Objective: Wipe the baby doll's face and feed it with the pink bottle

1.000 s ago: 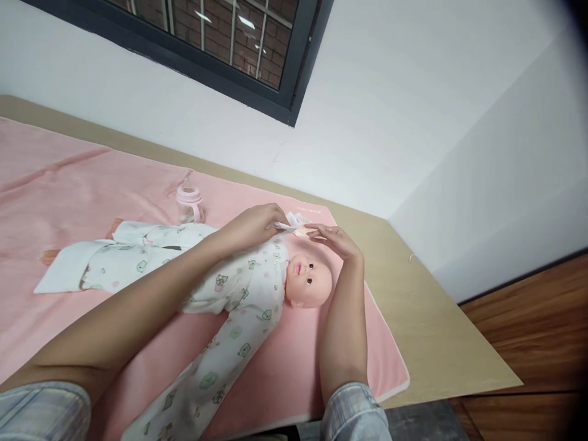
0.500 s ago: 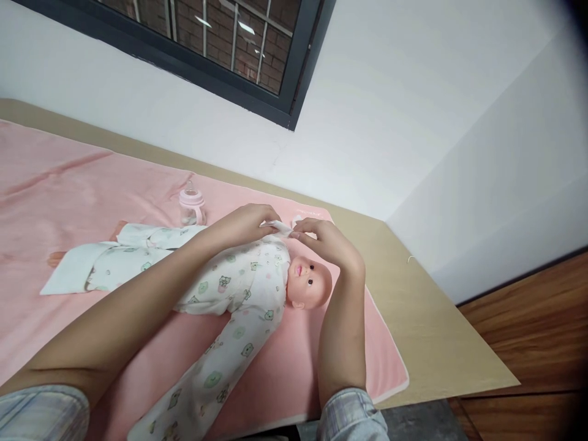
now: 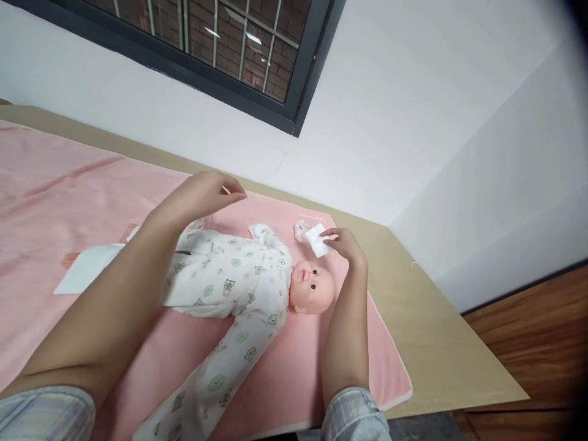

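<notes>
A baby doll point(image 3: 234, 269) in white printed clothes lies on its back on a pink blanket point(image 3: 285, 361), head toward the right. My right hand point(image 3: 344, 245) is closed on a corner of a small white folded wipe point(image 3: 318, 240), just beyond the doll's head. Beside the wipe lies a small crumpled, partly clear wrapper point(image 3: 301, 230). My left hand point(image 3: 211, 195) hovers over the blanket past the doll's body, empty, with thumb and fingers a little apart. My left hand and forearm hide most of the baby bottle and part of the doll's legs.
The tan tabletop point(image 3: 427, 331) shows along the blanket's back and right edges. A white wall point(image 3: 367, 122) with a dark-framed window point(image 3: 294, 110) rises behind it. Wood panelling point(image 3: 542, 337) stands at the right.
My left hand has let go of the wipe and moved left and away toward the wall. My right hand has drawn the wipe slightly right. The wrapper is now more exposed.
</notes>
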{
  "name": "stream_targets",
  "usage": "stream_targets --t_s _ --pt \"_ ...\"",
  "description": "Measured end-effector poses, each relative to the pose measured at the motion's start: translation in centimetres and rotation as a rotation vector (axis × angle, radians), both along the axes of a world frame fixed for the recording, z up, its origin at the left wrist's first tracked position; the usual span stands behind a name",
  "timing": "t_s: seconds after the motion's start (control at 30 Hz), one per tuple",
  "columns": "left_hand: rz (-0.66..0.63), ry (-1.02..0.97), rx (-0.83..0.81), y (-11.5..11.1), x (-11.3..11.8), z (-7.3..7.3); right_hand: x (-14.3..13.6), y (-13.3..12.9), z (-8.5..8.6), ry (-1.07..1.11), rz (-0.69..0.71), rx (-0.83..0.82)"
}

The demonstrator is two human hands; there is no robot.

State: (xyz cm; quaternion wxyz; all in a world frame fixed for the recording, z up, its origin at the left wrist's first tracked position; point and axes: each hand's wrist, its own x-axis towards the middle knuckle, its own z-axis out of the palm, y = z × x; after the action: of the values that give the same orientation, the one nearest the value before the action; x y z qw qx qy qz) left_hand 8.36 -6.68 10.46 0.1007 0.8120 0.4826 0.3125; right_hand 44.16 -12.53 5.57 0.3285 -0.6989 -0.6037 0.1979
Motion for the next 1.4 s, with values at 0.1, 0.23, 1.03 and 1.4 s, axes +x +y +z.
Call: stream_targets --t_s 0.1,0.23,1.03,1.4 --pt "0.047 -0.049 0.007 0.7 -1.3 0.0 1.0 1.7 -2.6 0.166 -0.008 0.063" --pt "0.051 -0.081 0.018 0.9 -1.5 -0.2 1.5 3.3 -5.8 0.484 -0.009 0.222" --pt "0.285 -0.013 -0.068 3.3 -5.2 -0.6 2.3 4.4 -9.3 0.757 -0.144 0.203" --pt "0.285 -0.020 -0.216 9.8 -7.5 -6.5 3.5 3.5 -10.7 0.095 -0.674 0.630"
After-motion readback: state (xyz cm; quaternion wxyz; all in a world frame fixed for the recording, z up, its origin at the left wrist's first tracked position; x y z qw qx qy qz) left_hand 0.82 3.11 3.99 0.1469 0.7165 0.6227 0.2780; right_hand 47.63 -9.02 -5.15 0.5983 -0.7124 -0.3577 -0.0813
